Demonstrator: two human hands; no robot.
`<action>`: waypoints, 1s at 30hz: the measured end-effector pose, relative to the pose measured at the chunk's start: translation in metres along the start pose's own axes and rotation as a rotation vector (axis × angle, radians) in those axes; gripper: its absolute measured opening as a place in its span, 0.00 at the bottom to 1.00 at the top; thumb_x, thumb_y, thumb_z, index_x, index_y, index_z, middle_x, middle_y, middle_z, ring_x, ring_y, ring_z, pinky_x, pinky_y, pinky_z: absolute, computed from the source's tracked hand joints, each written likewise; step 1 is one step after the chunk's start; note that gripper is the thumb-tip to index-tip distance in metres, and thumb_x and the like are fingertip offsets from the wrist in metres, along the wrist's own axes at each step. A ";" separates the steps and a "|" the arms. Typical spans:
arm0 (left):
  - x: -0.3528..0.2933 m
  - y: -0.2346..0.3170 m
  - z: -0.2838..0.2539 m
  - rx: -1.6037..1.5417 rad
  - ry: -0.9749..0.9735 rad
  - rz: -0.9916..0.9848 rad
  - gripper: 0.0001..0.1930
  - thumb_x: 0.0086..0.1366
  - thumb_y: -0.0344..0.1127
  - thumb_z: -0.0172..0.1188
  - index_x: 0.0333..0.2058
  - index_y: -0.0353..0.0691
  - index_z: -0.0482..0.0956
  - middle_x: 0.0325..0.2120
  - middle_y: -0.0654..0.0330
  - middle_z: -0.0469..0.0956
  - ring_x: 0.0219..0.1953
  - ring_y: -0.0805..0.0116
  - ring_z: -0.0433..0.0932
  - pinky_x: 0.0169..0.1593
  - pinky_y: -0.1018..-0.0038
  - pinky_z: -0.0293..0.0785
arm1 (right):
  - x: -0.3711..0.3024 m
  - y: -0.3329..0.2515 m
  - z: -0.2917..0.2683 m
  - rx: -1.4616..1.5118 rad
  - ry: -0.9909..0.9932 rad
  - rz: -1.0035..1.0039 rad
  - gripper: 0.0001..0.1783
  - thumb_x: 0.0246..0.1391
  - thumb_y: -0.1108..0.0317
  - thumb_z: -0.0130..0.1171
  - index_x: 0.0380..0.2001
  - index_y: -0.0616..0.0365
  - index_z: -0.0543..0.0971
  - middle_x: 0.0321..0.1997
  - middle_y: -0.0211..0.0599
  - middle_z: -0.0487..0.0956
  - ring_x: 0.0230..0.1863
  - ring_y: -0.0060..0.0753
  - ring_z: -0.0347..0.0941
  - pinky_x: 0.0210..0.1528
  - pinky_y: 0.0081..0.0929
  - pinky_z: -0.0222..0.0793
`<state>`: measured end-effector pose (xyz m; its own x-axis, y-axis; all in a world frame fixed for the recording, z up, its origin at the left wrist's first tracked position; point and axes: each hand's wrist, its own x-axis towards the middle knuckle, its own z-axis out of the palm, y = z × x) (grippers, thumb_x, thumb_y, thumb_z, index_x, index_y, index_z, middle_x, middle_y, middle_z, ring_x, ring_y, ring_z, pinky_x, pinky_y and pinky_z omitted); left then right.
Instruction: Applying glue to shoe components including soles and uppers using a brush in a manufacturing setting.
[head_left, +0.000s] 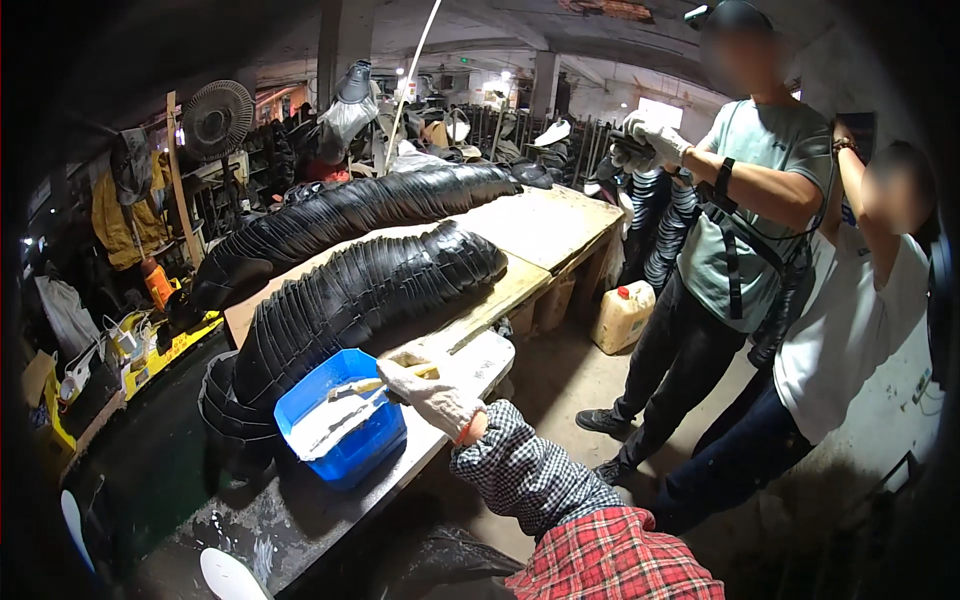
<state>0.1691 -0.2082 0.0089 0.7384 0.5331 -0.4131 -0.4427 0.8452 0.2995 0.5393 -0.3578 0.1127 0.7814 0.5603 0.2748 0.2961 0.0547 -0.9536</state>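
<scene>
My right hand, in a white knit glove, reaches over the near side of a blue plastic tub. Its fingers are closed round the handle end of a flat brush, which looks coated in white and lies across the tub's opening. White residue coats parts of the tub. Just beyond stands a long row of black overlapping pieces, leather- or rubber-like, with a second such row behind it. My left hand is out of view.
The wooden table stretches away to the right. A white oval piece shows at the lower edge. On the floor stands a pale jug with a red cap. Two people stand at right; one wears white gloves. A fan stands far left.
</scene>
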 end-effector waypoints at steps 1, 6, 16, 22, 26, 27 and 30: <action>0.001 0.000 0.000 0.004 0.004 -0.006 0.42 0.58 0.67 0.47 0.51 0.28 0.69 0.36 0.45 0.75 0.37 0.50 0.74 0.39 0.63 0.75 | 0.001 0.004 -0.002 -0.049 0.025 -0.024 0.17 0.56 0.54 0.60 0.36 0.59 0.79 0.27 0.31 0.79 0.29 0.20 0.74 0.34 0.20 0.71; 0.003 0.006 0.000 0.028 0.008 -0.010 0.43 0.57 0.70 0.45 0.51 0.29 0.69 0.34 0.46 0.75 0.35 0.50 0.75 0.37 0.63 0.75 | -0.015 -0.029 0.003 -0.029 -0.006 0.128 0.18 0.58 0.53 0.59 0.36 0.59 0.79 0.26 0.30 0.77 0.27 0.18 0.72 0.30 0.17 0.69; -0.012 0.014 -0.028 0.018 0.027 0.046 0.47 0.56 0.75 0.41 0.50 0.30 0.69 0.30 0.48 0.75 0.30 0.51 0.75 0.32 0.63 0.76 | -0.007 -0.011 0.021 0.043 -0.021 -0.009 0.16 0.55 0.56 0.63 0.33 0.60 0.80 0.21 0.30 0.76 0.23 0.20 0.71 0.27 0.22 0.68; -0.051 0.008 -0.110 -0.266 -0.197 -0.200 0.59 0.44 0.86 0.42 0.53 0.29 0.66 0.31 0.39 0.75 0.27 0.35 0.75 0.36 0.42 0.74 | -0.038 -0.047 0.054 -0.362 -0.203 -0.415 0.11 0.55 0.69 0.55 0.41 0.61 0.77 0.33 0.43 0.78 0.31 0.31 0.75 0.32 0.25 0.71; -0.044 0.003 -0.102 -0.391 -0.511 -0.126 0.47 0.55 0.75 0.47 0.62 0.43 0.61 0.49 0.36 0.71 0.45 0.29 0.74 0.37 0.27 0.69 | -0.079 -0.044 0.139 0.267 -0.533 0.064 0.13 0.59 0.67 0.55 0.41 0.67 0.76 0.30 0.44 0.80 0.29 0.27 0.77 0.32 0.21 0.73; -0.044 -0.002 -0.105 -0.508 -0.467 -0.166 0.46 0.56 0.74 0.49 0.63 0.45 0.59 0.54 0.40 0.69 0.49 0.31 0.73 0.41 0.27 0.68 | -0.088 -0.045 0.154 0.261 -0.652 0.093 0.13 0.56 0.70 0.61 0.41 0.67 0.77 0.33 0.44 0.82 0.33 0.29 0.79 0.36 0.24 0.75; -0.048 -0.008 -0.174 -0.134 -0.397 -0.036 0.47 0.54 0.77 0.46 0.65 0.52 0.56 0.58 0.46 0.66 0.53 0.34 0.70 0.46 0.30 0.69 | -0.103 -0.026 0.214 0.032 -0.958 -0.370 0.16 0.48 0.72 0.68 0.41 0.65 0.79 0.32 0.38 0.82 0.34 0.24 0.79 0.36 0.23 0.74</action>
<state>0.0486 -0.2342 -0.1233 0.8817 0.4692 -0.0493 -0.4560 0.8743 0.1660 0.3330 -0.2401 0.0830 -0.1267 0.9276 0.3515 0.4034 0.3719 -0.8360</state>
